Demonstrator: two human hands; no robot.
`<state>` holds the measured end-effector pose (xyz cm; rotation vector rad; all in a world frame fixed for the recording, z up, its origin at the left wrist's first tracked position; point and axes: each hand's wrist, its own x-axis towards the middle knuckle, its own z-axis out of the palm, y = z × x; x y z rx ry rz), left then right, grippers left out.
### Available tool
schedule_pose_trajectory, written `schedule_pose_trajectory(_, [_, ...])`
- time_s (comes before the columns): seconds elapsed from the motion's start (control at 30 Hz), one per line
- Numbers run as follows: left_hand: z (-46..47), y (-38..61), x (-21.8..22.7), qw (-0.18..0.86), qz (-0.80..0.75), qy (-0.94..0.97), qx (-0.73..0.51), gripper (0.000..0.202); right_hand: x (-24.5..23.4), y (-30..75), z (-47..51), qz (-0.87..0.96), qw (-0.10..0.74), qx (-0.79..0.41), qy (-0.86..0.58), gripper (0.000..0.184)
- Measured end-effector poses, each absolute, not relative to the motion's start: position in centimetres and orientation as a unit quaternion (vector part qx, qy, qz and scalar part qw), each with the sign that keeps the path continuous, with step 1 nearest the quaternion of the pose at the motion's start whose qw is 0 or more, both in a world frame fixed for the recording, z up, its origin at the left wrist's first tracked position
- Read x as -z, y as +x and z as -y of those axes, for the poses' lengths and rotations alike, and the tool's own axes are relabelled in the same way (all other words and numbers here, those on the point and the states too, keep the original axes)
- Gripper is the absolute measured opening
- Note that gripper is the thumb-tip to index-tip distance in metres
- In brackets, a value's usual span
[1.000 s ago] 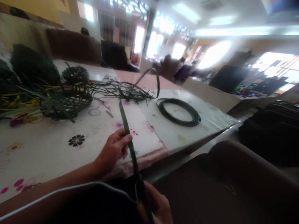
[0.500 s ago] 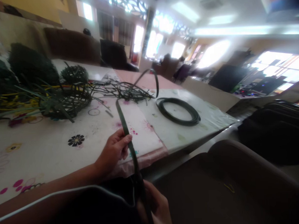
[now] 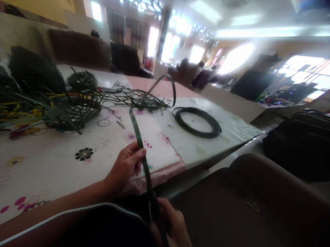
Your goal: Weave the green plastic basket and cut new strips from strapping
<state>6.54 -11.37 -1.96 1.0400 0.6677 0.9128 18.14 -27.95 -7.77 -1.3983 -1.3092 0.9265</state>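
Note:
My left hand pinches a flat dark green strip between thumb and fingers, above the table's near edge. The strip's free end rises past the hand over the tablecloth; its other end runs down toward my right hand. Close to my body, that hand is closed around a dark, long thing that meets the strip's lower end. Dim light hides what kind of thing it is. A coil of green strip lies on the table to the right, apart from both hands.
An open woven green basket shape and a smaller woven ball sit at the left among loose green and yellow strips. A white cable crosses my left forearm. A brown chair stands at the right.
My right hand and the dark thing have shifted slightly downward. The strip's upper part has tilted a little to the right, while my left hand stays almost where it was.

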Motion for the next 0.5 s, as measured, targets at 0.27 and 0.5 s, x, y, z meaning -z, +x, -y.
schedule_pose_trajectory(0.27, [11.5,6.4,1.9,0.719,-0.302,0.464,-0.42,0.016,8.3,17.7,28.3,0.495,0.5,-0.392,-0.593,0.032])
schedule_pose_trajectory(0.5, [10.5,6.5,1.9,0.721,-0.301,0.457,-0.425,0.015,8.7,17.6,28.4,0.475,0.498,-0.407,-0.601,0.031])
